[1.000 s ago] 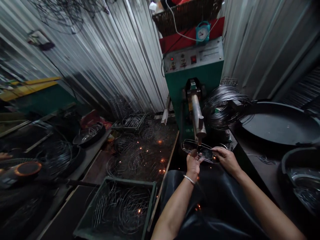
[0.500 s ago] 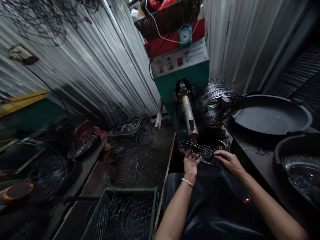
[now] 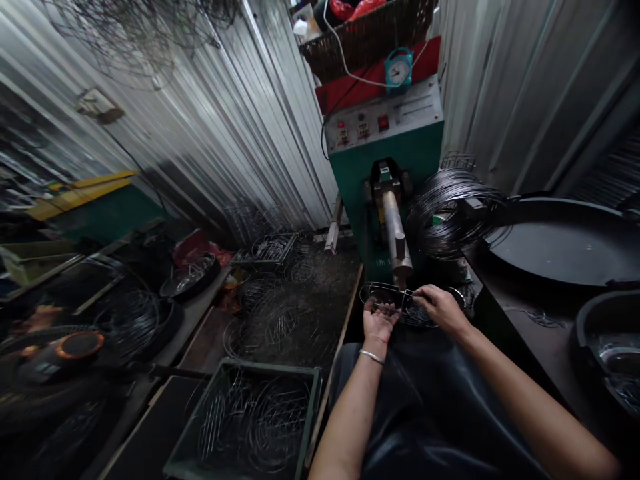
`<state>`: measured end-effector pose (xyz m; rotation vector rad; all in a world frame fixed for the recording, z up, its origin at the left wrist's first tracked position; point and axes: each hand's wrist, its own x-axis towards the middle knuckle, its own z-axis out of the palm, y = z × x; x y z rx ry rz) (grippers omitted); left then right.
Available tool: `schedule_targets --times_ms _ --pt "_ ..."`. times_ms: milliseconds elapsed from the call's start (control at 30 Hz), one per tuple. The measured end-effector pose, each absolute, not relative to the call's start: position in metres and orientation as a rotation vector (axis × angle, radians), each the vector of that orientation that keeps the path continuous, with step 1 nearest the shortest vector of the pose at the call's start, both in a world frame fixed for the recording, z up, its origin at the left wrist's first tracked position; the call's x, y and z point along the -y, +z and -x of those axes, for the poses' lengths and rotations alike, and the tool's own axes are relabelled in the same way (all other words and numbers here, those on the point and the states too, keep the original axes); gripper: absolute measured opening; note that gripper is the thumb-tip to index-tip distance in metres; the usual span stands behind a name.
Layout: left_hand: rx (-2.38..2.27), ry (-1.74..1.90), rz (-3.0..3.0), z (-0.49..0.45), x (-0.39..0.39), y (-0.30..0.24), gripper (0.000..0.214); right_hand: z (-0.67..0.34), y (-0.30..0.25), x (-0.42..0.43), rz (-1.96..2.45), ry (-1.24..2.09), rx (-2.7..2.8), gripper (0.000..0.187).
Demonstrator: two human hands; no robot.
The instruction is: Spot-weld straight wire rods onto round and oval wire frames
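My left hand [image 3: 379,324], palm up with a bracelet at the wrist, grips a thin wire frame [image 3: 373,287] with rounded ends from below. My right hand [image 3: 441,309] has its thumb and fingers pinched at the frame's right part, close under the metal electrode arm [image 3: 397,237] of a green machine [image 3: 345,170]. The arm's tip stands right above the wire. Whether the right fingers also hold a smaller wire piece is too small to tell. Beneath the frame, more wire shows in the dark.
A wire coil [image 3: 455,213] hangs right of the arm. Black pans [image 3: 565,240] stand on the right-hand table [image 3: 525,347]. At lower left, a green crate [image 3: 200,427] holds bent wire pieces. Behind rises a corrugated metal wall [image 3: 280,120]. A dark apron covers my lap.
My right hand has moved in towards the electrode tip and my left hand, its fingers now higher on the frame. The view has swung left, so the surroundings appear further right.
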<state>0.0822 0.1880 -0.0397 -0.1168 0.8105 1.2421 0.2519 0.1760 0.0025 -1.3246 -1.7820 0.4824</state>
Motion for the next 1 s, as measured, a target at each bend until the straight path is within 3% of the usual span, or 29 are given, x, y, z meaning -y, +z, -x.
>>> schedule_targets --times_ms 233,533,733,1000 --pt "-0.791 1.14 0.146 -0.083 -0.191 -0.039 0.026 -0.246 0.011 -0.185 1.409 0.441 1.823 0.018" --pt "-0.97 1.325 -0.354 -0.11 -0.142 -0.055 0.041 -0.271 -0.006 -0.161 1.357 0.619 1.655 0.033" --pt "-1.027 1.356 -0.472 -0.122 -0.141 -0.052 0.077 -0.27 -0.011 -0.16 1.336 0.599 1.615 0.029" --pt "-1.009 1.51 -0.689 -0.123 -0.13 -0.056 0.073 -0.266 -0.021 -0.16 1.311 0.658 1.552 0.034"
